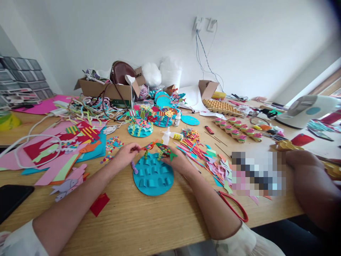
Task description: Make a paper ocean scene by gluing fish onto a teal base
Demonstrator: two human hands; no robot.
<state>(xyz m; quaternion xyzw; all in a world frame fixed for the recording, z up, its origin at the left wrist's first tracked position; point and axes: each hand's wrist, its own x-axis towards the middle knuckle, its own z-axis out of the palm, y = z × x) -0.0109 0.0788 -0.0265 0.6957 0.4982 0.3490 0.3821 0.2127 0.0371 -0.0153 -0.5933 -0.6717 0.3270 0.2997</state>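
Note:
A round blue paper base (153, 177) with rows of curled paper strips lies on the table in front of me. Short twisted pipe cleaners rise from its far edge, and a purple coiled pipe cleaner (134, 168) stands at its left side. At the far left edge of the base, my left hand (129, 153) pinches the end of an orange paper fish (149, 145). On the other side, my right hand (179, 161) closes around a dark green spotted paper fish (163, 150), its fingers partly hidden. The two fish meet above the base.
Glue bottles (165, 136) stand behind the base, near finished fish pieces (140, 129). Coloured paper sheets (39, 153) lie left, paper strips (189, 147) right. Red-handled scissors (234, 206) rest by my right forearm. Another person's arm (311, 177) reaches in at right, beside painted egg cartons (237, 129).

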